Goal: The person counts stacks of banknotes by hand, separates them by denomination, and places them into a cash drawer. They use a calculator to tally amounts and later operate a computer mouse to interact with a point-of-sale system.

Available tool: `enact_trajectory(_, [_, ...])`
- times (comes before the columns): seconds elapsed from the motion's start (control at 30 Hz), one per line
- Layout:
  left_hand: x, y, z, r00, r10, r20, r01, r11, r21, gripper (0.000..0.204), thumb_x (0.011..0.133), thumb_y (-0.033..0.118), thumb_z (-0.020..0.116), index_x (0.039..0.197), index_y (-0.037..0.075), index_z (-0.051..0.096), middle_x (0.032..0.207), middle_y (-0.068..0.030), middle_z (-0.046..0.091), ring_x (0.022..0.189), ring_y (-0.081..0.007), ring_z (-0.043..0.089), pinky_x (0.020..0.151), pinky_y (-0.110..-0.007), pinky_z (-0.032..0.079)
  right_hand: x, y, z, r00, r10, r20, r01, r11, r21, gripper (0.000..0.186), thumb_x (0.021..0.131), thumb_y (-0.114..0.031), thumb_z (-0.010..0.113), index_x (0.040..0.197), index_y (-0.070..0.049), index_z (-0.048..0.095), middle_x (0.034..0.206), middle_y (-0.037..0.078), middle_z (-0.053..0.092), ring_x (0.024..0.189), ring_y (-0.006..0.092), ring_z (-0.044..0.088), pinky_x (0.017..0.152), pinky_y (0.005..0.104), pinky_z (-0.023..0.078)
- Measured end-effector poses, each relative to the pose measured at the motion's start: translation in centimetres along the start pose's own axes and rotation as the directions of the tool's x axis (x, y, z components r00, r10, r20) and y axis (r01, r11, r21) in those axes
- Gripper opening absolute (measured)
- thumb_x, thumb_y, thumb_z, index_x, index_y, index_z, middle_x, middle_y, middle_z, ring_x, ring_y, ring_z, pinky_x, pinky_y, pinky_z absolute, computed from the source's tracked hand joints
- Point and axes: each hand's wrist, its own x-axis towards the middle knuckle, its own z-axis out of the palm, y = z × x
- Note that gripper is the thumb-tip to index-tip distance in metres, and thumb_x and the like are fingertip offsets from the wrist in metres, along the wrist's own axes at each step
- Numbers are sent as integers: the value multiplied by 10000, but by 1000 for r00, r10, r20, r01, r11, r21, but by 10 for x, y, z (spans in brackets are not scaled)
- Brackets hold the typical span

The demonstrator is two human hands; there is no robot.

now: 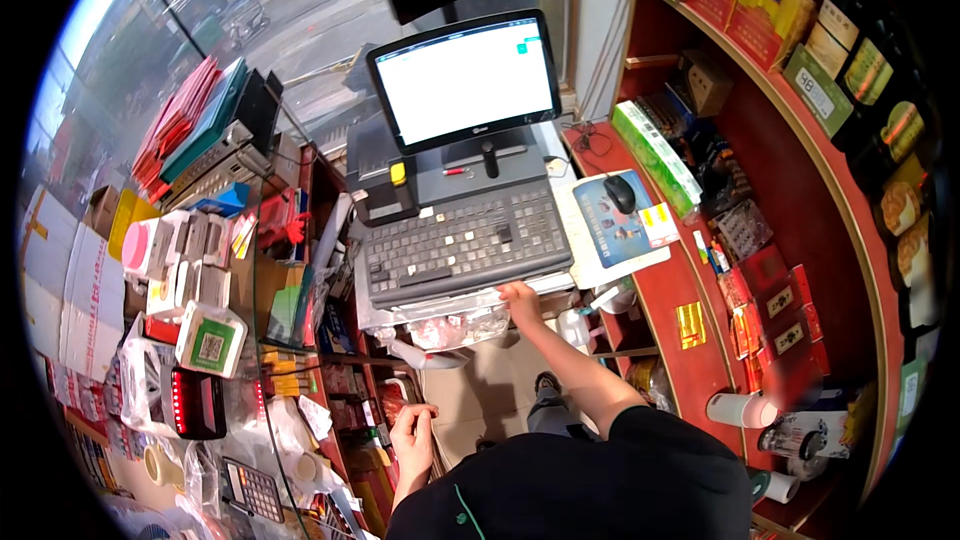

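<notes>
Grip unclear: right hand (522,307) seen at the keyboard (465,245) front edge.
Left hand (411,437) is seen curled, palm hidden; whether anything is clasped cannot be told.

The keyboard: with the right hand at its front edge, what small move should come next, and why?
Perhaps raise the right hand slightly and bring it forward over the keyboard: the hand is only at the front edge, and the monitor beyond is lit. Whether it touches that edge is hard to tell. The left hand is farther away.
</notes>
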Motion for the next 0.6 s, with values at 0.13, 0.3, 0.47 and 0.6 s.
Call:
enact_trajectory(0.13, [7, -14, 21, 996, -91, 24, 93, 994, -57, 110, 895, 15, 532, 867, -8, 636, 805, -58, 620, 765, -137, 573, 722, -254, 450, -2, 10, -29, 962, 15, 273, 3, 998, -63, 191, 906, -124, 525, 955, -25, 681, 814, 35, 661, 621, 95, 539, 612, 247, 472])
enact_trajectory(0.3, [20, -19, 48, 990, -98, 106, 105, 993, -58, 105, 905, 35, 536, 875, -7, 628, 814, -51, 621, 769, -126, 568, 729, -253, 453, -40, -34, -126, 709, 78, 701, 233, 912, -337, 287, 925, -194, 540, 1139, -25, 632, 1061, 125, 671, 963, 177, 628, 841, 292, 468])
enact_trajectory(0.47, [43, -14, 86, 978, -122, 167, 129, 991, -31, 118, 917, 64, 546, 926, -16, 633, 827, -63, 635, 767, -119, 587, 715, -244, 460, -51, -19, -111, 759, 164, 630, 87, 933, -348, 301, 941, -190, 500, 1179, -40, 606, 1078, 144, 663, 948, 233, 635, 831, 320, 467])
enact_trajectory(0.6, [42, -12, 101, 961, -150, 234, 150, 989, 17, 112, 912, 68, 556, 934, 1, 643, 812, -64, 630, 756, -118, 594, 696, -245, 461, -19, -16, -58, 950, -30, 312, 99, 973, -208, 246, 938, -183, 497, 1018, -18, 661, 845, 177, 670, 754, 252, 645, 690, 344, 479])
